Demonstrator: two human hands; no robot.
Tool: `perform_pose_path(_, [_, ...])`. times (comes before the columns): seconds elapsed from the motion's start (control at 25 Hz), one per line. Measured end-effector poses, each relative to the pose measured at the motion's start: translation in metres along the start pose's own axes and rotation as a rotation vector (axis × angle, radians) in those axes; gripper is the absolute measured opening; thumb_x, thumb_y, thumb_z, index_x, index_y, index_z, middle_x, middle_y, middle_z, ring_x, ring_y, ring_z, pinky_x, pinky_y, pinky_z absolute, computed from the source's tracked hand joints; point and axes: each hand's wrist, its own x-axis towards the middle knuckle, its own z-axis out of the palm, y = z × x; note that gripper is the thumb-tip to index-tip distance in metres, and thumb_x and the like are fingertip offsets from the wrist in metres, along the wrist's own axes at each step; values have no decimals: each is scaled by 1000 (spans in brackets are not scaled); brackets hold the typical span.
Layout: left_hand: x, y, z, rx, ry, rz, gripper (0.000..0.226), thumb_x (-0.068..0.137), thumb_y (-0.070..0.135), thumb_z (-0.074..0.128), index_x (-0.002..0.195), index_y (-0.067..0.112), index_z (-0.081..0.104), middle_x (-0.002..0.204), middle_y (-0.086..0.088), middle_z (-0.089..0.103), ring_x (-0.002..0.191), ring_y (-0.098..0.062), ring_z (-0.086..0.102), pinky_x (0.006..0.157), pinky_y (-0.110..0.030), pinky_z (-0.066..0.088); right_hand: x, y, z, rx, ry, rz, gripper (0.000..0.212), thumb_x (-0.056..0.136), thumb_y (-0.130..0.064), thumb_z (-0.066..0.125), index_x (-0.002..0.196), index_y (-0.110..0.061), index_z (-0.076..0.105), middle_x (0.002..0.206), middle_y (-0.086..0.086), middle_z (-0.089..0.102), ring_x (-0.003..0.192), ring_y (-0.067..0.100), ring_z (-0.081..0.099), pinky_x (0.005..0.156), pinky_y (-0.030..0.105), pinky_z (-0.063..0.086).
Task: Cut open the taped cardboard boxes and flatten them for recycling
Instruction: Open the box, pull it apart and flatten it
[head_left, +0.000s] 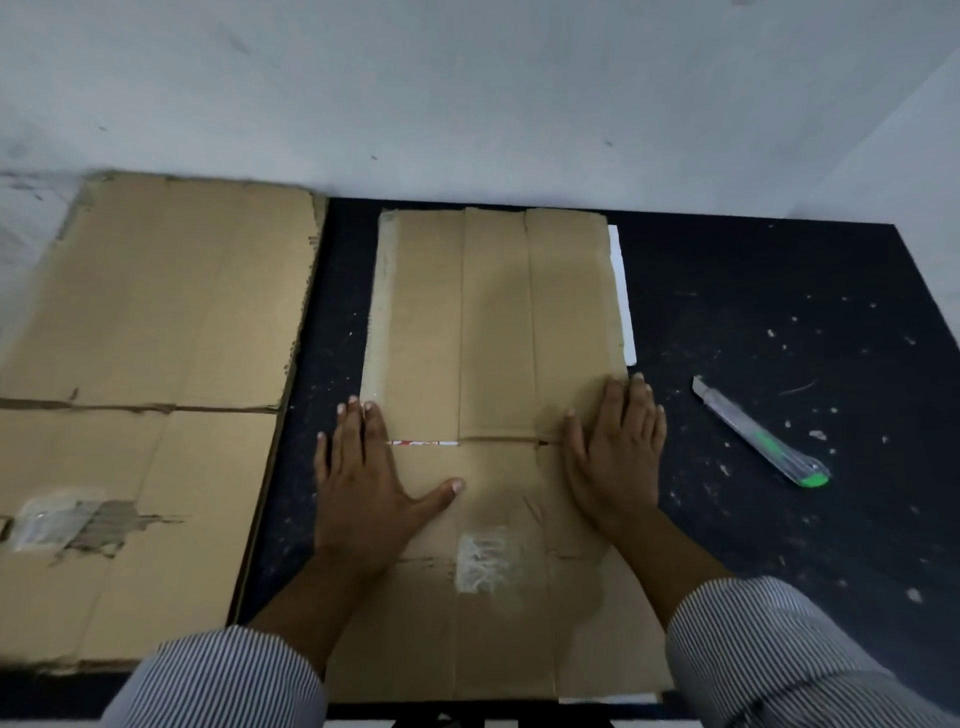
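Head view: flattened cardboard box (493, 312), centre of dark tabletop (753, 519), pressed at its left and right edges by left grip (363, 483) and right grip (615, 457), both flat-palmed, fingers straight, clasping nothing; second flattened box (156, 312) at left; utility knife (758, 431) lying at right, apart.

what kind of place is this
Probably a plain workroom or packing corner. A dark table flecked with scraps stands against a bare white wall; a flattened box lies on it, a larger flattened sheet at the left, and a utility knife at the right.
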Motion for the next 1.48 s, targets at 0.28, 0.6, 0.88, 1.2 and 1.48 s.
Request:
perform_pose_path(0.28, [40, 15, -14, -295, 47, -139, 118, 73, 91, 43, 159, 16, 12, 166, -3, 18, 153, -16, 12, 123, -46, 5, 78, -19, -4, 191, 66, 247, 93, 93, -63, 48, 158, -5, 14, 157, 22, 21, 148, 36, 15, 121, 50, 9])
perform_pose_path(0.6, [101, 23, -8, -264, 82, -74, 114, 78, 80, 50, 161, 16, 4, 169, 0, 3, 154, -12, 1, 124, -36, -5, 90, -8, -1, 226, 98, 242, 81, 85, -68, 59, 146, -18, 40, 141, 10, 34, 135, 35, 29, 116, 53, 21])
perform_pose_path(0.88, [119, 22, -18, -545, 29, -98, 114, 72, 58, 81, 159, 25, 16, 163, 11, 12, 145, -8, 18, 119, -37, 24, 111, -10, -8, 254, 93, 194, 69, 91, -54, 61, 145, -14, 46, 135, 13, 38, 128, 34, 33, 114, 53, 25])
perform_pose_path(1.2, [163, 53, -31, -362, 200, -360, 68, 90, 31, 67, 146, 5, 37, 137, -14, 40, 124, -28, 41, 103, -39, 43, 107, -14, 2, 62, 33, 122, 79, 98, -59, 38, 158, -12, 20, 140, 17, 29, 136, 36, 28, 119, 55, 20])
perform_pose_path(1.48, [154, 96, -36, 128, 309, -203, 83, 90, 18, 64, 153, -9, 16, 146, -22, 43, 125, -30, 51, 97, -39, 47, 105, -21, -2, -6, 4, 109, 71, 102, -50, 31, 157, -8, 17, 144, 22, 28, 138, 38, 23, 118, 55, 18])
